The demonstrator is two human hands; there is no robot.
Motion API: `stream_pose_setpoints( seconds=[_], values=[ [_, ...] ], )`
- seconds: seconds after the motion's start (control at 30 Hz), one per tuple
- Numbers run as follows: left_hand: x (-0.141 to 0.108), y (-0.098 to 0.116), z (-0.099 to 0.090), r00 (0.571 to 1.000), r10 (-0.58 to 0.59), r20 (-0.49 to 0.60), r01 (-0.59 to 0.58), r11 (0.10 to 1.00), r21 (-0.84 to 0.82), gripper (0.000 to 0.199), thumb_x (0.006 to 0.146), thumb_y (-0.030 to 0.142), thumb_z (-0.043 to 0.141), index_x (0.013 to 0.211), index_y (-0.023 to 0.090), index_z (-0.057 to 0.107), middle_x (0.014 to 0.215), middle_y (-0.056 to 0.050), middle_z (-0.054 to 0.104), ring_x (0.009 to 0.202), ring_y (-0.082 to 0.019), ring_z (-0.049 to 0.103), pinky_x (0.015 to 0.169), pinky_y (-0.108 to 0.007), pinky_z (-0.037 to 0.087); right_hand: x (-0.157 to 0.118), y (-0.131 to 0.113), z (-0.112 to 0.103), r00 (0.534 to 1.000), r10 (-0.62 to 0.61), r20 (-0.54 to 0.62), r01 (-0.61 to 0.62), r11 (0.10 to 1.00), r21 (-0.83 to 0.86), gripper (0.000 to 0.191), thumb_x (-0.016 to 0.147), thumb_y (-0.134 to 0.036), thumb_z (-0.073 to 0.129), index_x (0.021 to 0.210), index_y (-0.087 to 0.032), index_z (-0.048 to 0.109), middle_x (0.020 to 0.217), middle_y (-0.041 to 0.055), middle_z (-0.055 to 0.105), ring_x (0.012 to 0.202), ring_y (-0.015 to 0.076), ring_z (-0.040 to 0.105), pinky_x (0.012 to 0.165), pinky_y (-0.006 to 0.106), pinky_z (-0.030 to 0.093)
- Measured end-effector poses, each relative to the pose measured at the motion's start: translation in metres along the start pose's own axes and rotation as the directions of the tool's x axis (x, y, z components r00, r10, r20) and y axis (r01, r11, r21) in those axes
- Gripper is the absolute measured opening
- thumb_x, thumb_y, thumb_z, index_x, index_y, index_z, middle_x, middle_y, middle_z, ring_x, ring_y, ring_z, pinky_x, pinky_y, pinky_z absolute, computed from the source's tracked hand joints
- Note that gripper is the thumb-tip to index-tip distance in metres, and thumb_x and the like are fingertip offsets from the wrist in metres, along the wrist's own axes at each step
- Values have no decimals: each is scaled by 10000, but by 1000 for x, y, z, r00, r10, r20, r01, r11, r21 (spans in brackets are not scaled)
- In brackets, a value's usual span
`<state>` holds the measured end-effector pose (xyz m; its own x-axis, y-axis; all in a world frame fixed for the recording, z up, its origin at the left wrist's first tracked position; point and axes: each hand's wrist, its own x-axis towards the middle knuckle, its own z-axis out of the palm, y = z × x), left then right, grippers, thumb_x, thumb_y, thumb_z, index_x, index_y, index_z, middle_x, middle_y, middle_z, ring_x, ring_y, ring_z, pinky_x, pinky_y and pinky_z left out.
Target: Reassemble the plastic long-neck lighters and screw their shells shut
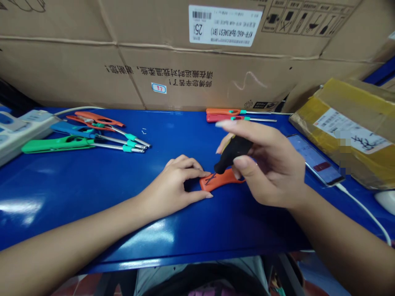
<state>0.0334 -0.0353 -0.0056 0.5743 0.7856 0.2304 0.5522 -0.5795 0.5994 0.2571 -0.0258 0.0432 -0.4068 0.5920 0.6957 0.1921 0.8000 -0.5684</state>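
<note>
An orange lighter casing (220,179) lies on the blue table (123,222) in front of me. My left hand (179,183) pinches its left end between thumb and fingers. My right hand (268,164) grips a black-handled screwdriver (230,154), tilted, its thin shaft reaching down to the casing's left part, by some dark marks or slots. Whether the tip touches is too small to tell. The right fingers partly cover the casing's right end.
Orange, blue and green lighters (61,144) lie at the left beside a white power strip (27,131). Orange and red lighters (224,118) lie at the back. A large carton (173,61) stands behind. At right are a phone (317,160) with cable and a taped box (348,127).
</note>
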Motion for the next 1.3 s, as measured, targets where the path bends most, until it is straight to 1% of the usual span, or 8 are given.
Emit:
stream_pose_setpoints(
  seconds=[0.1, 0.3, 0.43, 0.6, 0.8, 0.93, 1.1, 1.3],
  values=[
    [0, 0, 0, 1000, 3, -1, -3, 1000, 6, 338, 827, 432, 784, 1098, 238, 731, 1031, -42, 679, 1008, -233, 588, 929, -426, 439, 1, 2, 1, 993, -95, -73, 88, 991, -97, 402, 841, -265, 759, 1226, -331, 661, 1152, 32, 726, 982, 271, 696, 808, 447, 620],
    [-1, 1, 0, 1000, -1, 7, 1, 1000, -9, 356, 812, 438, 797, 1094, 232, 731, 1061, -48, 684, 1012, -235, 589, 932, -429, 442, 4, -2, 0, 1000, -23, 17, 24, 998, -59, 438, 975, -245, 524, 1409, -302, 532, 1358, 61, 649, 1097, 267, 694, 921, 470, 600],
    [-1, 1, 0, 1000, -1, 3, 1, 1000, 2, 343, 822, 436, 788, 1091, 232, 732, 1048, -49, 690, 1013, -240, 591, 920, -430, 442, 4, -1, -3, 991, -131, -39, 123, 979, -163, 389, 853, -241, 748, 1224, -311, 656, 1131, 25, 748, 960, 237, 724, 869, 400, 622],
    [0, 0, 0, 1000, -3, 10, 3, 1000, -8, 354, 818, 444, 790, 1096, 232, 732, 1068, -54, 691, 1018, -239, 596, 934, -432, 446, 5, -1, -5, 997, 7, 81, -5, 1000, -27, 509, 997, -245, 484, 1500, -308, 435, 1522, 40, 510, 1169, 254, 663, 1013, 467, 563],
    [-1, 0, 1, 1000, 11, -6, -11, 1000, 5, 347, 818, 443, 790, 1087, 232, 731, 1054, -51, 694, 1014, -238, 595, 929, -429, 444, 4, 0, -7, 999, -50, -2, 50, 991, -122, 379, 911, -349, 682, 1288, -339, 648, 1195, 34, 723, 1009, 266, 709, 875, 427, 619],
    [-1, 0, 1, 1000, 1, 9, -1, 1000, -9, 359, 815, 437, 795, 1101, 230, 728, 1067, -46, 688, 1011, -233, 594, 936, -429, 441, 3, 0, -8, 990, 94, 103, -94, 996, -1, 511, 1008, -307, 486, 1514, -307, 417, 1339, 67, 644, 1045, 239, 688, 894, 439, 605],
    [-1, 1, 0, 1000, 4, 2, -4, 1000, 1, 365, 816, 438, 793, 1104, 224, 732, 1060, -50, 687, 1025, -241, 589, 934, -435, 436, 5, 3, -9, 999, -44, 9, 45, 992, -119, 431, 854, -259, 750, 1268, -307, 643, 1203, 35, 704, 892, 211, 692, 828, 385, 600],
    [0, 1, 0, 1000, 0, 7, 0, 1000, -13, 368, 810, 437, 799, 1100, 221, 733, 1060, -50, 685, 1012, -236, 595, 935, -434, 441, 6, 6, -12, 988, 102, 115, -101, 995, -22, 486, 1006, -294, 490, 1489, -270, 436, 1283, 79, 659, 1002, 222, 691, 807, 393, 616]
  ],
)
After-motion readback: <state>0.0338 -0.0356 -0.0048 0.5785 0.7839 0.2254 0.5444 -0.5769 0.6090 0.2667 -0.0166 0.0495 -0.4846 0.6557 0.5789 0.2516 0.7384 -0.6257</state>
